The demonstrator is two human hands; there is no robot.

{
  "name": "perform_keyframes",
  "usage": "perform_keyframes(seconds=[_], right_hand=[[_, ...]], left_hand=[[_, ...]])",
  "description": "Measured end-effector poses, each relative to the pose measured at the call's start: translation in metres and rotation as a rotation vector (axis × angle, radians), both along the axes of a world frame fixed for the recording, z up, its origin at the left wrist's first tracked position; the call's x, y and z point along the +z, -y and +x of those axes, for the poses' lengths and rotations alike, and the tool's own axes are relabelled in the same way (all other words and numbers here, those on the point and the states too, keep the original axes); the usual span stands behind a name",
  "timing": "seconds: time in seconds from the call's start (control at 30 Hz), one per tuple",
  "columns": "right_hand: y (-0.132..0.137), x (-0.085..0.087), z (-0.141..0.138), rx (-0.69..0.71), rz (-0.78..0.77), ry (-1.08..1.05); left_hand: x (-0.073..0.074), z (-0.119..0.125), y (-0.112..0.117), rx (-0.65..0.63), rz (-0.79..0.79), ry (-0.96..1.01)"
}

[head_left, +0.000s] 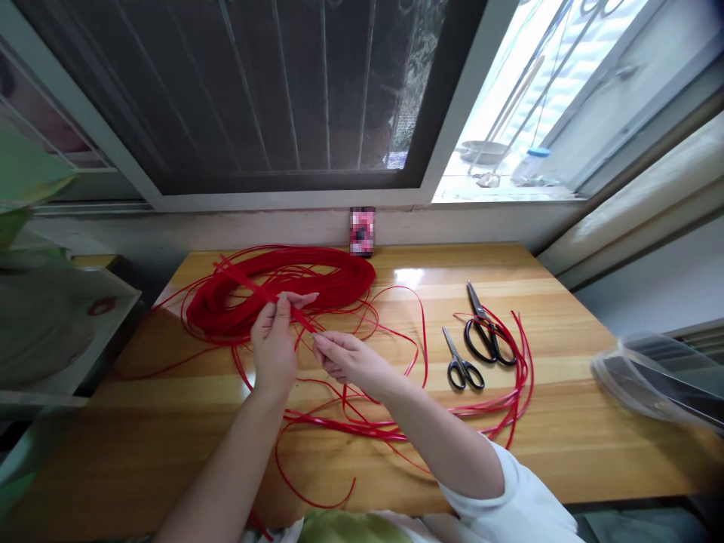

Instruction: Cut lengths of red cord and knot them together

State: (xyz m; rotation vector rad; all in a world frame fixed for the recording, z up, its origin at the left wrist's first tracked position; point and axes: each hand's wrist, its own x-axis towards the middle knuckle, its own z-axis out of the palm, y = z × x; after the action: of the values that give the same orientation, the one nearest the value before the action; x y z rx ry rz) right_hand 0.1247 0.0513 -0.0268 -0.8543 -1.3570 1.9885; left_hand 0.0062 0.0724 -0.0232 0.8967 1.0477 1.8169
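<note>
Left hand (274, 343) sits left of centre, its fingers and thumb closed in a pinch on a flat, glossy red plastic strip (265, 288) drawn from the coil, with the strip running diagonally across the fingers. Further left, at the frame's edge, a blurred pale green shape (28, 170) hangs beside a white shelf (84, 339). Just behind the left hand, a large oval coil of the same red strip (283, 283) lies flat on a honey-coloured varnished wooden table (566, 430), with loose loops spreading across the middle of the frame. Right hand (348, 358), on an arm with a white sleeve (509, 490), comes in from the lower right, close to the left hand but apart from it. Its fingertips (317, 341) meet at the strip's lower end; whether they grip it is hard to tell. Behind the coil, a pixelated upright rectangular object (362, 231) stands against the windowsill. Right of centre, two pairs of black-handled steel scissors (464, 368) lie on the table, the farther pair (489, 335) among a loose bunch of red strands (517, 377). At the right edge, a crumpled clear plastic sheet (650, 377) blurs past.
</note>
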Motion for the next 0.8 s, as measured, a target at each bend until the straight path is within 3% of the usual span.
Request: perform_keyframes(seconds=[0.2, 0.33, 0.43, 0.53, 0.67, 0.8], right_hand=[[0.0, 0.022, 0.023, 0.13, 0.303, 0.284], [0.002, 0.03, 0.045, 0.217, 0.336, 0.398], [0.0, 0.023, 0.058, 0.259, 0.318, 0.413], [-0.005, 0.009, 0.066, 0.284, 0.325, 0.458], [-0.015, -0.008, 0.076, 0.336, 0.297, 0.501], [-0.021, -0.018, 0.094, 0.355, 0.221, 0.472]], left_hand=[[0.009, -0.058, -0.012, 0.202, -0.021, 0.326], [0.001, -0.114, -0.015, 0.33, -0.1, 0.381], [-0.009, -0.149, -0.013, 0.479, -0.141, 0.424], [-0.018, -0.169, -0.01, 0.619, -0.225, 0.438], [-0.026, -0.188, -0.005, 0.648, -0.294, 0.402], [-0.038, -0.222, -0.002, 0.75, -0.29, 0.309]])
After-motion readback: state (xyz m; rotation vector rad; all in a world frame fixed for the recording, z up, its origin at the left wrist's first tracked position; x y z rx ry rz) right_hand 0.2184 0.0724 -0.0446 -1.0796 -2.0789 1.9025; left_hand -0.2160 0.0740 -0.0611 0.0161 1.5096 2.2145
